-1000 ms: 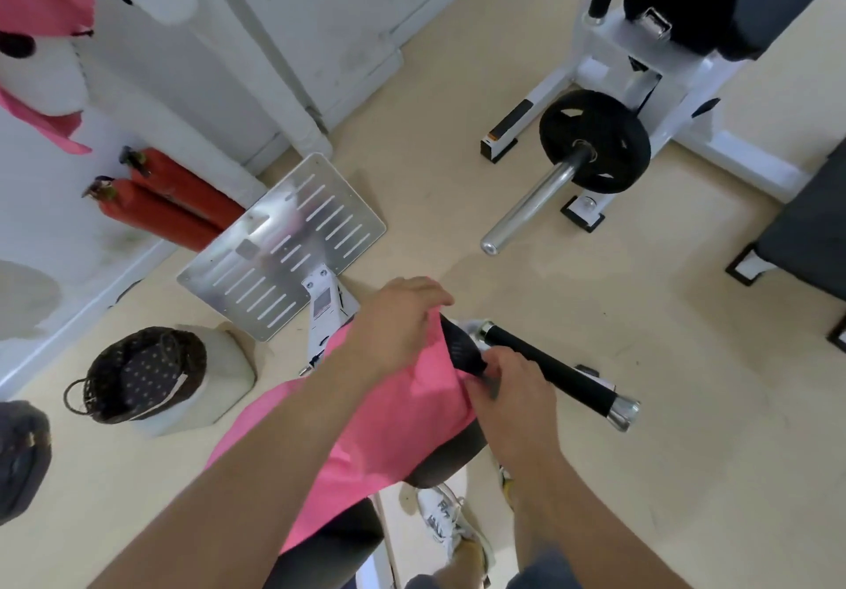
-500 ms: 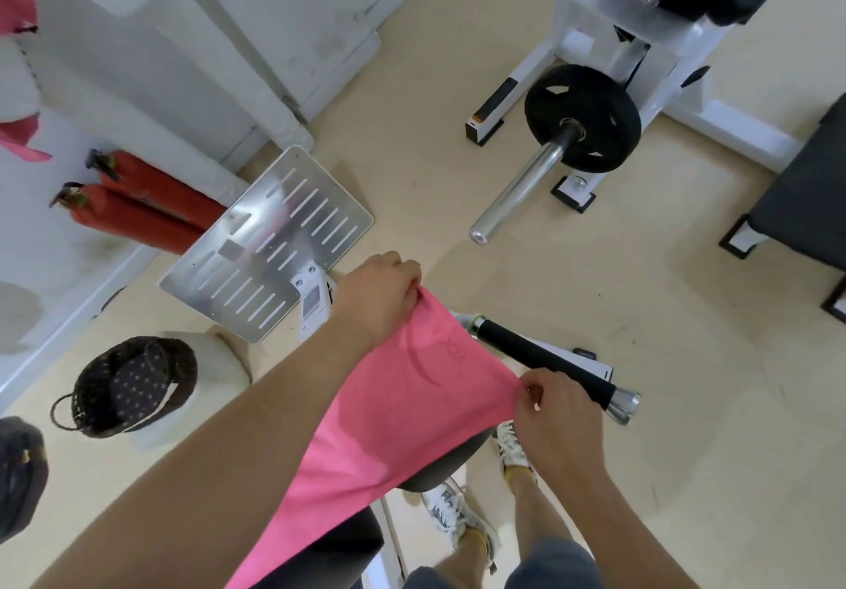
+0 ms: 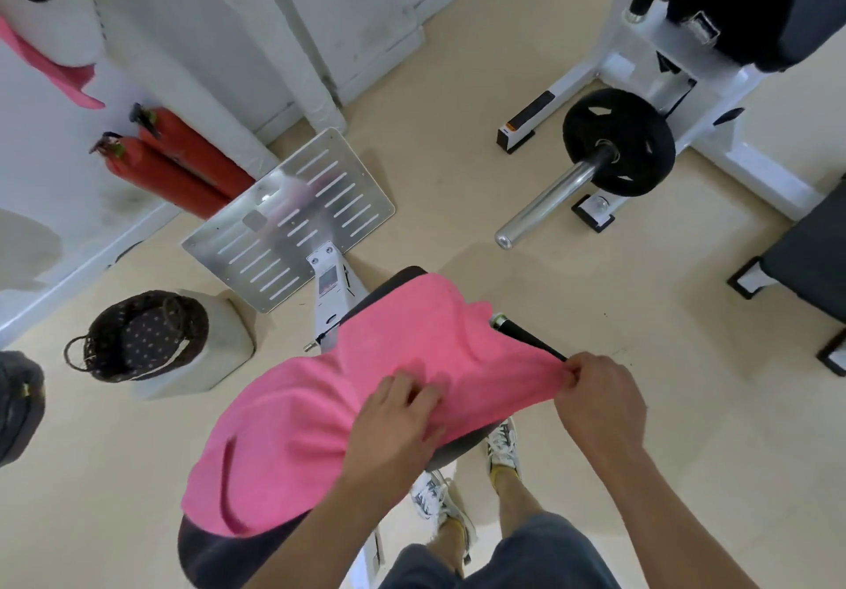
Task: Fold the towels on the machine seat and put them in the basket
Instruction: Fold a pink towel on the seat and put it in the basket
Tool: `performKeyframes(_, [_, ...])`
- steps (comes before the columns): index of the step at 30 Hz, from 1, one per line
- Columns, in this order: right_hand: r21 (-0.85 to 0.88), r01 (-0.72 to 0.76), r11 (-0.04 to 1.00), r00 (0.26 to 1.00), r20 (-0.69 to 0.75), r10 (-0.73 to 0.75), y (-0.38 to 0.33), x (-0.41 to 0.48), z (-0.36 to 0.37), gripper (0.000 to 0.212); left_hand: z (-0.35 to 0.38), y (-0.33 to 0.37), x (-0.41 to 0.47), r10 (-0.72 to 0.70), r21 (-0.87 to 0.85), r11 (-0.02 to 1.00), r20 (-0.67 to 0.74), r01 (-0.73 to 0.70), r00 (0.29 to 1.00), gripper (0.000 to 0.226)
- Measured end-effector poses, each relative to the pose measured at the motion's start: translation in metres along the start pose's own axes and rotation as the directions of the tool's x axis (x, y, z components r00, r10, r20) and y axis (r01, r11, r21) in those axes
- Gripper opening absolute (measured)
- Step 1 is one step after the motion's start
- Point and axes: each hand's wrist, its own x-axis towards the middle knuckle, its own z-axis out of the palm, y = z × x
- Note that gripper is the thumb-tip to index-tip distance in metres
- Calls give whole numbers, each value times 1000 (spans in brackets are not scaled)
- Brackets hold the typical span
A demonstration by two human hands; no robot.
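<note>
Beige gym floor (image 3: pixel 572 359). Pink towel (image 3: pixel 320 405) drapes the machine seat (image 3: pixel 201 552), hiding most of it. My left hand (image 3: pixel 393 423) bunches cloth mid-towel, fingers curled; my right hand (image 3: pixel 599 401) pinches the towel's right edge. Basket (image 3: pixel 142 336) sits on the floor to the left, well apart.

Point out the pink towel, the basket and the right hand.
pink towel (image 3: pixel 320 405): head view, middle of the cloth.
basket (image 3: pixel 137 299): head view, far woven rim.
right hand (image 3: pixel 599 401): head view, back of the hand.
</note>
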Motion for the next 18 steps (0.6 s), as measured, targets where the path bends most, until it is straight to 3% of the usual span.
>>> performKeyframes(4, [-27,30,999,999,-33,-31,2,7,-11,22,1,8,-12,60,-23,998,-81,-62,995,49])
performKeyframes(7, [-55,137,989,987,-72,-141,0,6,-22,27,-7,-2,-38,-61,-105,993,-106,50,993,42])
performKeyframes(9, [-101,303,948,942,-122,-314,-12,0,-27,39,-13,-17,-60,-190,-116,977,-110,177,976,30])
performKeyframes(11, [-149,534,832,826,-118,-551,-36,-15,-28,40,-20,-38,-83,-299,-74,954,-125,292,946,32])
performKeyframes(13, [-202,726,657,664,-45,-747,-67,-40,-22,37,-24,-65,-106,-395,-47,918,-157,393,905,35])
performKeyframes(16, [-135,892,430,446,123,-886,-105,-87,10,40,-20,-99,-134,-541,-48,841,-134,540,830,26])
performKeyframes(18, [-102,939,328,343,214,-915,-124,-115,39,34,-15,-109,-144,-636,-119,771,-97,625,766,17])
